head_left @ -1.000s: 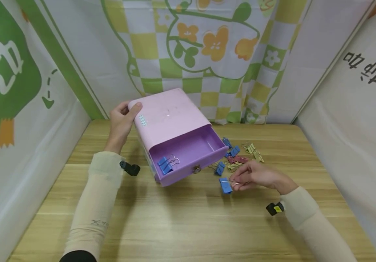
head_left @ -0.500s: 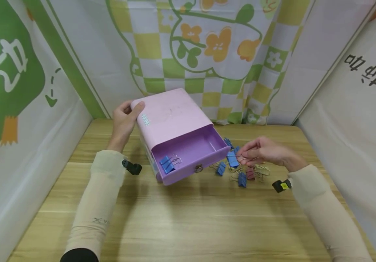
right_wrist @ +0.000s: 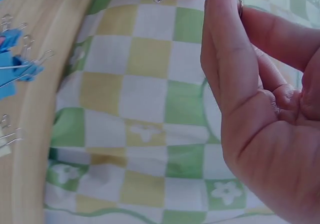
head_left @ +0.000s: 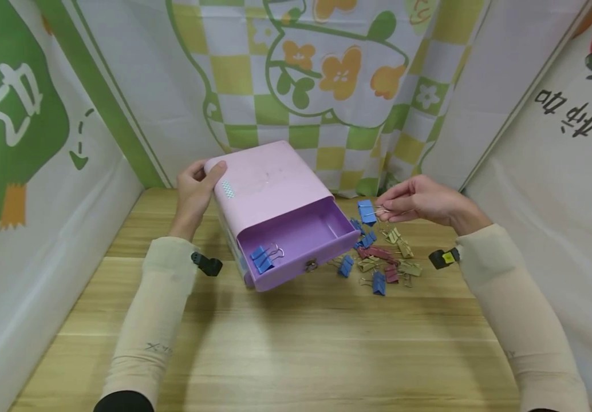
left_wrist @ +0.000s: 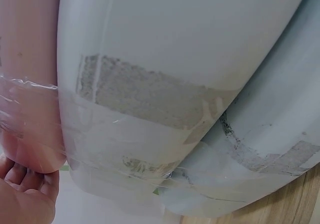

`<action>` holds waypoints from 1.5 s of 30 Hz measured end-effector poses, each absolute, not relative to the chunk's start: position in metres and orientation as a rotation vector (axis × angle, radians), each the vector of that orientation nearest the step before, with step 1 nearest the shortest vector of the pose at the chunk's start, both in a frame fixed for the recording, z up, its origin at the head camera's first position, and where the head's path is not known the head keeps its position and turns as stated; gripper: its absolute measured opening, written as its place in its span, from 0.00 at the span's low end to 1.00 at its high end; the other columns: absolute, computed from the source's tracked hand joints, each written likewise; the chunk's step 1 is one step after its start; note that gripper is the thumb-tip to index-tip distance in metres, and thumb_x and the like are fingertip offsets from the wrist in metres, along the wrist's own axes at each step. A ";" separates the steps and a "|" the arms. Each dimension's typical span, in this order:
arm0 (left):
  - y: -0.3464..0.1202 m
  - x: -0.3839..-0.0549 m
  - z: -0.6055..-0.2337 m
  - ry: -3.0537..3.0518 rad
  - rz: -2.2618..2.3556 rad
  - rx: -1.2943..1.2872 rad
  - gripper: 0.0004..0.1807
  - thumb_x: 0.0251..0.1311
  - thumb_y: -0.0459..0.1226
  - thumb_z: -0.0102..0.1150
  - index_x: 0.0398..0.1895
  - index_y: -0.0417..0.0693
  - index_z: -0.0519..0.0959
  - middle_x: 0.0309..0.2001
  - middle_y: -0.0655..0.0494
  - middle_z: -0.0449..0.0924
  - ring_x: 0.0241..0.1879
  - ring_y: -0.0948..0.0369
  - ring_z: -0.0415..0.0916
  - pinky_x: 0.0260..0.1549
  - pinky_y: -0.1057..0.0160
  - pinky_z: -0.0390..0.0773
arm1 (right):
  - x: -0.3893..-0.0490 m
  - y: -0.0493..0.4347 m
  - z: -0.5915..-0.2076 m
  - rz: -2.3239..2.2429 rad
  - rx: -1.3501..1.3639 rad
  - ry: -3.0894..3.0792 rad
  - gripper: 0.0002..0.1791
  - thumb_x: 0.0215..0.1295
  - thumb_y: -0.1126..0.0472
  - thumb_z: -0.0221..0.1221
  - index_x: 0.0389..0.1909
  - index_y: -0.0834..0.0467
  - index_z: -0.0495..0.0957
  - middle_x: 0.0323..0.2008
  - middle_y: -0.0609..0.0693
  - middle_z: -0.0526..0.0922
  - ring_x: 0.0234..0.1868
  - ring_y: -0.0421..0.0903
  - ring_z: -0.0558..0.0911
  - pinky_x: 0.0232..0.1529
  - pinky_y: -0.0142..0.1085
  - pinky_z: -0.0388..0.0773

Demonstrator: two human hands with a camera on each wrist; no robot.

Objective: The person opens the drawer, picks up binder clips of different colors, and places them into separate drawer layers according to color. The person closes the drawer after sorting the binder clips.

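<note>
My left hand [head_left: 193, 197] grips the back left corner of a pink drawer box [head_left: 270, 186], thumb on top. In the left wrist view its fingers [left_wrist: 32, 179] curl against the pink top's edge. The box's purple drawer [head_left: 308, 232] is pulled out, and a blue binder clip [head_left: 261, 260] lies in its left front corner. My right hand [head_left: 425, 203] pinches another blue binder clip [head_left: 366, 212] by its wire handles, up over the far side of a loose pile. In the right wrist view that clip is mostly hidden behind the fingers [right_wrist: 227, 48].
Blue, yellow and red binder clips lie scattered right of the drawer, among them a blue clip [head_left: 378, 283], a yellow clip [head_left: 409, 268] and a red clip [head_left: 375, 252]. They rest on a wooden table [head_left: 296, 349]. A checkered curtain [head_left: 316, 134] hangs behind.
My right hand, with the blue binder clip in its fingers, has moved away from me, from in front of the pile to its far side. The left hand and the drawer box keep their place.
</note>
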State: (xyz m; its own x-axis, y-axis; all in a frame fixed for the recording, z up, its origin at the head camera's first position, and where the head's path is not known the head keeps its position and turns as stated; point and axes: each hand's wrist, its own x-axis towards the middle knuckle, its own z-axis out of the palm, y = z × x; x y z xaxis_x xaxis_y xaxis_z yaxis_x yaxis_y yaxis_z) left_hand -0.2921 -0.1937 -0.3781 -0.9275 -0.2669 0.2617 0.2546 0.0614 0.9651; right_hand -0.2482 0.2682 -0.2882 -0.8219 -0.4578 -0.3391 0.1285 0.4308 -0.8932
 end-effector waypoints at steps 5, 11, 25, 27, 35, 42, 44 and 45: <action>-0.194 -0.293 -0.379 -1.973 -1.918 0.013 0.16 0.63 0.47 0.72 0.47 0.48 0.86 0.35 0.64 0.84 0.35 0.67 0.78 0.32 0.76 0.81 | -0.248 0.252 -0.273 -1.383 -0.325 2.161 0.21 0.77 0.67 0.57 0.64 0.76 0.75 0.44 0.56 0.92 0.46 0.46 0.92 0.53 0.36 0.91; -0.194 -0.293 -0.380 -1.982 -1.915 0.009 0.16 0.63 0.48 0.72 0.47 0.48 0.86 0.34 0.64 0.83 0.34 0.68 0.78 0.31 0.76 0.80 | -0.244 0.229 -0.259 -1.320 -0.377 2.201 0.18 0.76 0.68 0.58 0.61 0.74 0.78 0.45 0.59 0.92 0.48 0.50 0.92 0.54 0.39 0.91; -0.195 -0.292 -0.381 -2.019 -1.908 0.020 0.23 0.64 0.49 0.70 0.54 0.43 0.85 0.36 0.65 0.83 0.36 0.67 0.78 0.33 0.76 0.81 | -0.237 0.169 -0.258 -1.109 -0.579 2.226 0.14 0.76 0.67 0.58 0.55 0.69 0.84 0.45 0.59 0.92 0.45 0.52 0.92 0.54 0.47 0.91; -0.195 -0.293 -0.381 -2.018 -1.906 0.020 0.24 0.64 0.49 0.70 0.55 0.42 0.84 0.36 0.65 0.83 0.36 0.67 0.78 0.33 0.76 0.81 | -0.236 0.162 -0.262 -1.084 -0.604 2.221 0.14 0.76 0.68 0.57 0.55 0.69 0.84 0.44 0.60 0.92 0.45 0.53 0.92 0.54 0.47 0.92; -0.195 -0.292 -0.380 -2.036 -1.914 0.030 0.25 0.64 0.50 0.70 0.56 0.43 0.84 0.38 0.65 0.83 0.38 0.67 0.79 0.36 0.76 0.82 | -0.232 0.139 -0.277 -1.047 -0.650 2.178 0.13 0.76 0.70 0.56 0.52 0.69 0.86 0.43 0.60 0.92 0.41 0.47 0.93 0.50 0.42 0.93; -0.195 -0.292 -0.379 -2.027 -1.906 0.022 0.26 0.64 0.50 0.70 0.56 0.41 0.84 0.37 0.64 0.83 0.37 0.67 0.79 0.35 0.76 0.82 | -0.228 0.123 -0.284 -0.943 -0.745 2.187 0.12 0.76 0.69 0.57 0.50 0.66 0.87 0.39 0.56 0.93 0.39 0.45 0.93 0.46 0.38 0.93; -0.195 -0.291 -0.378 -2.029 -1.904 0.024 0.26 0.64 0.50 0.70 0.57 0.41 0.84 0.37 0.64 0.83 0.38 0.67 0.78 0.36 0.76 0.82 | -0.227 0.119 -0.285 -0.917 -0.773 2.194 0.12 0.76 0.68 0.57 0.49 0.65 0.88 0.38 0.55 0.93 0.38 0.44 0.92 0.46 0.37 0.93; -0.195 -0.291 -0.378 -2.027 -1.904 0.022 0.26 0.64 0.50 0.70 0.57 0.41 0.84 0.38 0.64 0.83 0.38 0.67 0.78 0.36 0.76 0.82 | -0.227 0.117 -0.285 -0.915 -0.781 2.193 0.12 0.76 0.68 0.57 0.49 0.65 0.88 0.38 0.55 0.93 0.38 0.44 0.92 0.46 0.37 0.93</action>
State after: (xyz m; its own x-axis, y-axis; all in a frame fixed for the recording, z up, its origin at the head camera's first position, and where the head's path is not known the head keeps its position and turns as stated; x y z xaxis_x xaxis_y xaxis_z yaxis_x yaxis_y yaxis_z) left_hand -0.2910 -0.1947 -0.3779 -0.9356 -0.2526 0.2465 0.2302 0.0924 0.9687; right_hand -0.2270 0.1168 -0.2849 -0.6260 -0.7119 -0.3183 -0.2746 0.5833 -0.7645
